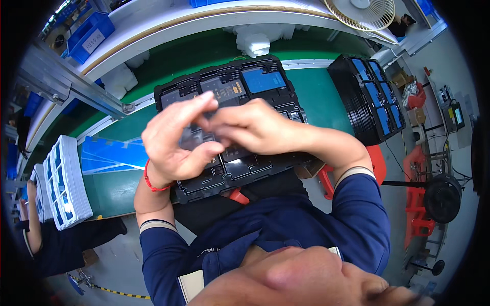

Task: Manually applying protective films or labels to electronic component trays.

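Note:
Both my hands are raised over a black moulded tray (191, 193) on the green bench. My left hand (173, 137), with a red cord at its wrist, is curved, its thumb and fingers apart; I see nothing firmly gripped in it. The fingers of my right hand (255, 125) are drawn together toward the left palm and slightly blurred. Whatever they pinch is hidden or too small to make out. Behind the hands, dark flat rectangular packs (229, 90) lie in the tray's compartments. A blue-faced flat pack (263, 80) fills the far right compartment. My hands cover the tray's middle.
A stack of black trays (365, 102) with blue pieces stands at the right, and a stack of white trays (66, 183) at the left. Blue sheets (109, 154) lie on the bench beside my left arm. A shelf (214, 31) with a fan (365, 13) runs behind.

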The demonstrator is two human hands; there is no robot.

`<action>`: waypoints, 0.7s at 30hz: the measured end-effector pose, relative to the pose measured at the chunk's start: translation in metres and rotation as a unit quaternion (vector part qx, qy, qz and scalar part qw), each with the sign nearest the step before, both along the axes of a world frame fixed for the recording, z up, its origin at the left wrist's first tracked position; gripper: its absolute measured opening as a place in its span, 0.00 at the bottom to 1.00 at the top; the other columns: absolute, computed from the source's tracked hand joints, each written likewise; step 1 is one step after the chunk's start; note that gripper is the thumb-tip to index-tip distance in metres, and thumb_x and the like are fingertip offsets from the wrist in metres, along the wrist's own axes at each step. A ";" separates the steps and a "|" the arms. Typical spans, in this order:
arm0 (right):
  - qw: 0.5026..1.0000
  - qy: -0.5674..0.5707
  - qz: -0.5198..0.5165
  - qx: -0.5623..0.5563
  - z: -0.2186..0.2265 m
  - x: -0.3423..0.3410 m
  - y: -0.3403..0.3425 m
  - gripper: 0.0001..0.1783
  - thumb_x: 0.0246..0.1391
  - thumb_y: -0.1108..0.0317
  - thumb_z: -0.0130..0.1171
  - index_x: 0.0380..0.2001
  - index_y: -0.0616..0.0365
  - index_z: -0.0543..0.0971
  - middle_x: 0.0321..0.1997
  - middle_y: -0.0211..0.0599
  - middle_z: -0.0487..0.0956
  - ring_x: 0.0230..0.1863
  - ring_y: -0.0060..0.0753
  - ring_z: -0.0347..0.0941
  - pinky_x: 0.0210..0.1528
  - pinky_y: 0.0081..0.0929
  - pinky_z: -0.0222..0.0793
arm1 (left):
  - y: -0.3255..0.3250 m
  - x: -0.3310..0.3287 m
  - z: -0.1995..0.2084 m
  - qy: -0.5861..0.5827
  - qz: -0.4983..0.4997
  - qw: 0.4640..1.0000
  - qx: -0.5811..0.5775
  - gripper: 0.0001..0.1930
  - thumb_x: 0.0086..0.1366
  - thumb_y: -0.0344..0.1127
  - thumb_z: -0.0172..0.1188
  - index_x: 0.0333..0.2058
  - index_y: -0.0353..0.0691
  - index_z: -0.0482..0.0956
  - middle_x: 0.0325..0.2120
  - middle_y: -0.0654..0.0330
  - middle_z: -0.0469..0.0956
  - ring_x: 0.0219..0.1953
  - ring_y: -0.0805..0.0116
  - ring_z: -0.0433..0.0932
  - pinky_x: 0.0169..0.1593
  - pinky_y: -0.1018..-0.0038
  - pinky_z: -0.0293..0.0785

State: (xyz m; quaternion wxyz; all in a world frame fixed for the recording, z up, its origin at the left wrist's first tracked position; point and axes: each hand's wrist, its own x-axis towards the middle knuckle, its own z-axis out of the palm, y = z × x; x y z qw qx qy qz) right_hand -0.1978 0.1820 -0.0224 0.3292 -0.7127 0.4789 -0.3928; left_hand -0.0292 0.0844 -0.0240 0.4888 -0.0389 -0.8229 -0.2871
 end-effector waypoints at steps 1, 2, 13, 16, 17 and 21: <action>0.999 -0.011 -0.028 0.018 0.003 -0.009 0.012 0.10 0.55 0.76 0.50 0.38 0.58 0.77 0.23 0.39 0.78 0.26 0.29 0.78 0.29 0.25 0.73 | -0.006 0.001 -0.002 0.022 -0.004 1.000 0.003 0.28 0.53 0.44 0.66 0.45 0.26 0.74 0.33 0.48 0.79 0.30 0.63 0.78 0.36 0.73 0.74; 0.997 -0.023 -0.061 0.041 0.004 -0.025 0.028 0.13 0.55 0.77 0.47 0.41 0.58 0.78 0.27 0.36 0.79 0.26 0.23 0.76 0.26 0.19 0.70 | -0.013 0.001 -0.002 0.043 -0.012 0.999 0.005 0.30 0.54 0.48 0.65 0.45 0.25 0.74 0.35 0.46 0.79 0.34 0.61 0.78 0.40 0.70 0.73; 0.830 -0.313 -0.410 0.214 -0.155 -0.222 0.312 0.12 0.53 0.65 0.57 0.34 0.64 0.78 0.23 0.32 0.77 0.21 0.23 0.71 0.21 0.18 0.67 | -0.075 0.018 -0.013 -0.082 0.295 0.946 0.111 0.15 0.58 0.33 0.62 0.45 0.36 0.78 0.40 0.57 0.79 0.39 0.72 0.76 0.44 0.77 0.71; 0.749 -0.390 -0.450 0.291 -0.230 -0.228 0.350 0.12 0.53 0.63 0.56 0.38 0.59 0.75 0.17 0.27 0.72 0.15 0.21 0.67 0.12 0.17 0.61 | -0.093 0.037 -0.044 -0.143 0.399 0.895 0.141 0.18 0.58 0.40 0.63 0.44 0.36 0.78 0.42 0.52 0.78 0.45 0.63 0.76 0.50 0.71 0.70; 0.706 -0.428 -0.469 0.314 -0.262 -0.232 0.363 0.09 0.54 0.65 0.54 0.38 0.54 0.75 0.17 0.24 0.71 0.14 0.20 0.66 0.11 0.16 0.59 | -0.102 0.051 -0.065 -0.176 0.458 0.868 0.084 0.19 0.58 0.43 0.62 0.44 0.37 0.78 0.43 0.50 0.78 0.46 0.58 0.76 0.51 0.68 0.69; 0.495 -0.499 -0.585 0.404 -0.396 -0.238 0.404 0.16 0.44 0.75 0.42 0.35 0.52 0.76 0.22 0.25 0.75 0.17 0.22 0.66 0.13 0.17 0.58 | -0.115 0.085 -0.149 -0.298 0.555 0.770 0.101 0.31 0.56 0.52 0.60 0.51 0.33 0.71 0.52 0.42 0.69 0.57 0.44 0.65 0.60 0.60 0.60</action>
